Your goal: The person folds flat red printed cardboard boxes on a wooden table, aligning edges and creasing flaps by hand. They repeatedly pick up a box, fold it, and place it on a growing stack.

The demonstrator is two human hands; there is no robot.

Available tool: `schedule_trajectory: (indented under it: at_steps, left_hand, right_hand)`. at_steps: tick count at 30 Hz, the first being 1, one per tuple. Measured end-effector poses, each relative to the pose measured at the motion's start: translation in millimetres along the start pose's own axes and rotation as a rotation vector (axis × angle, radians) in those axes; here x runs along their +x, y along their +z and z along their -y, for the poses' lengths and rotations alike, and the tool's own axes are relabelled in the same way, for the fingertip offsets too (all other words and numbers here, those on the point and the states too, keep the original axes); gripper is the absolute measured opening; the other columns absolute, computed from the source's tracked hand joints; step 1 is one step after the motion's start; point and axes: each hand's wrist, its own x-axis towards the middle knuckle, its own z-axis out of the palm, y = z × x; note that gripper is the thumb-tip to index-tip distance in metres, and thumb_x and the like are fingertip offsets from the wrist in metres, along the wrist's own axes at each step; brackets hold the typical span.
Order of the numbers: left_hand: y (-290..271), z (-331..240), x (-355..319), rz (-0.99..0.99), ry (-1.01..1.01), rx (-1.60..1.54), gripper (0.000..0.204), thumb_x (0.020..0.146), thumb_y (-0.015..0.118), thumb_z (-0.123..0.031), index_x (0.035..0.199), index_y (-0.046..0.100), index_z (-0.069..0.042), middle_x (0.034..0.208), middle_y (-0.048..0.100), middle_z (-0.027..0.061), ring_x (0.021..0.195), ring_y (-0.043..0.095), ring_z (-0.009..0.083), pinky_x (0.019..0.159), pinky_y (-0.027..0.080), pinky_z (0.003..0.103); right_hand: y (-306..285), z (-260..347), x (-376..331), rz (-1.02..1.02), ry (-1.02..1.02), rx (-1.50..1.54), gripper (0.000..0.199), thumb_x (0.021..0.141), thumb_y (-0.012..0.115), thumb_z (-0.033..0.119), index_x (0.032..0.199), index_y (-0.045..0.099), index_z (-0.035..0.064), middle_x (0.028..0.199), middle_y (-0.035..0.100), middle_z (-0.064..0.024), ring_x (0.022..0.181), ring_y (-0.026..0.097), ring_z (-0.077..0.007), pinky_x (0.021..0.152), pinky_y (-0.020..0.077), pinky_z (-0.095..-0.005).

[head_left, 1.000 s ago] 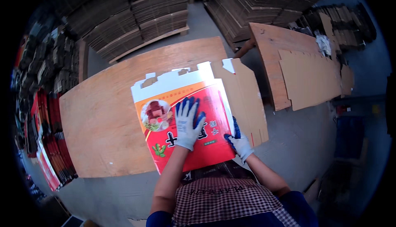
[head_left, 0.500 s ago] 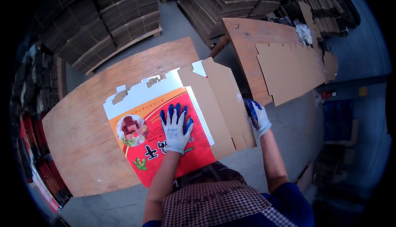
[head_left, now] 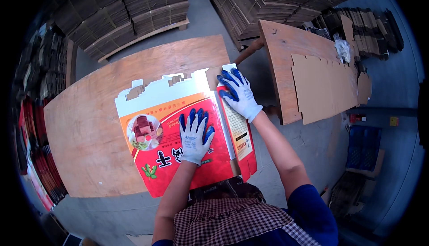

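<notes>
Currently the flat red-and-white printed cardboard carton [head_left: 178,134] on the wooden bench [head_left: 89,125] is pinned by the left hand [head_left: 195,132], fingers spread flat, grasping nothing. Its right side panel [head_left: 237,130] is pressed over by the right hand [head_left: 239,93], fingers likewise flat; uneven pressure could skew the crease or let the panel spring back.

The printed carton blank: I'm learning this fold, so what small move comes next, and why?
Probably slide the right hand down the folded side panel to crease it. The left hand pins the carton blank flat, and the panel's lower end looks unpressed.
</notes>
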Motion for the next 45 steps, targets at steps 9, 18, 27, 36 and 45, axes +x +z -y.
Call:
schedule_trajectory:
  at_steps: [9, 18, 27, 36, 45]
  left_hand:
    - [2.0, 1.0, 1.2, -0.01, -0.012, 0.003, 0.062, 0.085, 0.067, -0.027, 0.143, 0.053, -0.012, 0.152, 0.046, 0.0114, 0.146, 0.034, 0.0329, 0.123, 0.012, 0.058]
    - [-1.3, -1.5, 3.5, -0.03, 0.011, -0.001, 0.059, 0.086, 0.066, -0.026, 0.142, 0.054, -0.012, 0.151, 0.047, 0.0121, 0.145, 0.035, 0.0333, 0.123, 0.013, 0.059]
    - [1.2, 2.2, 5.5, -0.098, 0.029, -0.014, 0.049, 0.088, 0.064, -0.022, 0.135, 0.059, -0.009, 0.147, 0.052, 0.0097, 0.142, 0.041, 0.0322, 0.122, 0.017, 0.057]
    - [12.1, 9.7, -2.7, -0.132, -0.02, -0.06, 0.052, 0.09, 0.062, -0.022, 0.138, 0.055, -0.005, 0.149, 0.048, 0.0174, 0.142, 0.038, 0.0398, 0.123, 0.018, 0.055]
    - [4.9, -1.8, 3.2, -0.073, -0.009, 0.023, 0.059, 0.088, 0.06, -0.023, 0.143, 0.052, -0.006, 0.152, 0.046, 0.0159, 0.146, 0.033, 0.0368, 0.123, 0.016, 0.056]
  right_hand:
    - [8.2, 6.2, 3.0, 0.097, -0.054, -0.237, 0.049, 0.092, 0.06, 0.044, 0.136, 0.061, 0.0221, 0.152, 0.046, -0.0065, 0.147, 0.027, -0.0371, 0.12, 0.0173, -0.058]
    - [42.5, 36.9, 4.8, -0.028, 0.115, -0.381, 0.04, 0.096, 0.054, 0.033, 0.131, 0.062, 0.017, 0.15, 0.046, -0.0081, 0.145, 0.03, -0.0392, 0.118, 0.0167, -0.063]
    - [69.2, 55.1, -51.3, -0.19, 0.159, -0.428, 0.051, 0.095, 0.058, 0.028, 0.143, 0.052, 0.0106, 0.149, 0.046, -0.0114, 0.141, 0.037, -0.0356, 0.117, 0.0214, -0.0627]
    - [39.1, 83.0, -227.7, -0.089, 0.152, -0.055, 0.057, 0.09, 0.067, 0.028, 0.14, 0.053, 0.0043, 0.146, 0.05, -0.0157, 0.137, 0.044, -0.0375, 0.115, 0.0298, -0.054]
    - [-43.5, -200.7, -183.6, -0.287, 0.862, -0.406, 0.077, 0.086, 0.067, 0.055, 0.143, 0.05, 0.0071, 0.135, 0.058, -0.0171, 0.123, 0.055, -0.0349, 0.105, 0.0398, -0.0515]
